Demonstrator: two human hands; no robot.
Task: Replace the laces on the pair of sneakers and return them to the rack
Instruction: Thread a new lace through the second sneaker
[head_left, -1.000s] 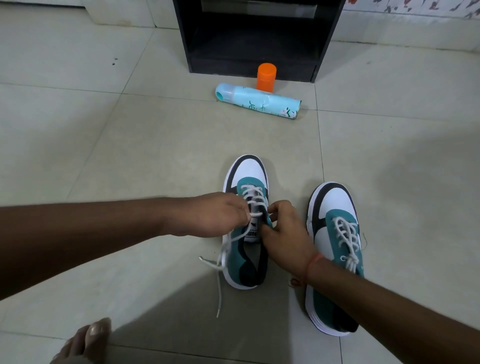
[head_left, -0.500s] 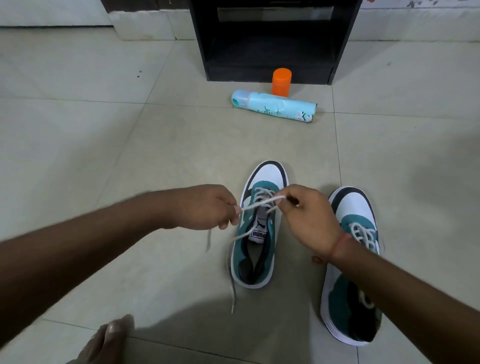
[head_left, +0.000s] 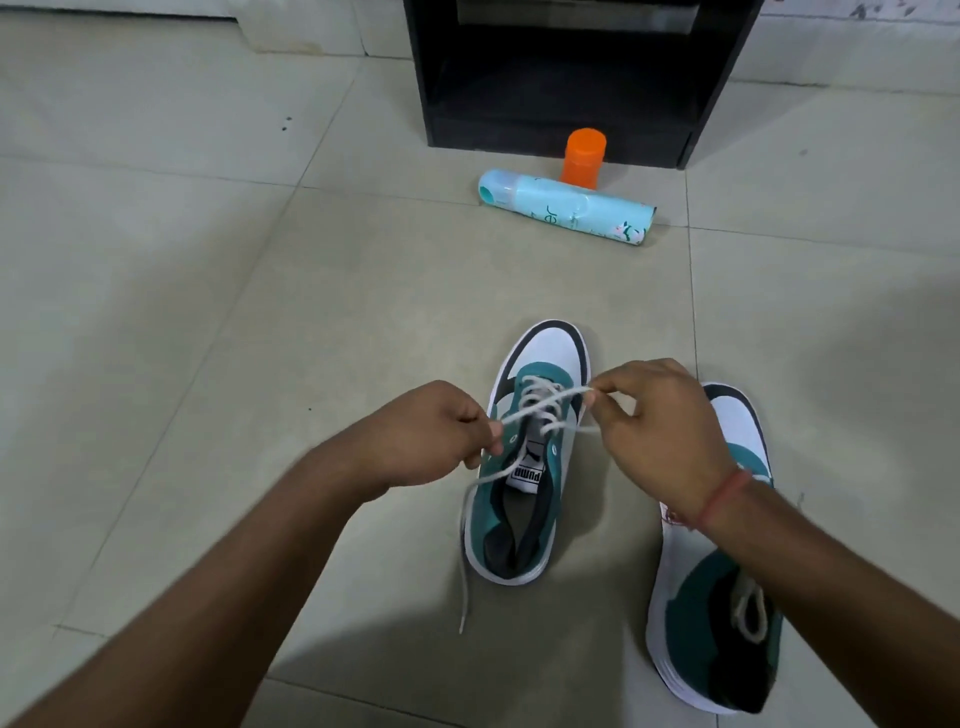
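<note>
Two teal, white and black sneakers stand on the floor tiles. The left sneaker (head_left: 524, 519) is partly laced with a white lace (head_left: 540, 408). My left hand (head_left: 426, 436) pinches one strand at the shoe's left side. My right hand (head_left: 660, 421) pinches the other strand above the shoe's right side, so the lace stretches across the eyelets. A loose lace end (head_left: 464, 582) trails down onto the floor. The right sneaker (head_left: 711, 623) is laced and lies partly under my right forearm.
A black shoe rack (head_left: 571, 67) stands open at the far side. In front of it lie a light blue spray can (head_left: 566, 205) on its side and an upright orange cap (head_left: 584, 156). Bare tiles surround the shoes.
Both hands moved apart from the tongue and pulled the lace taut across the left sneaker. The camera view shifted, so the rack and shoes now sit further right.
</note>
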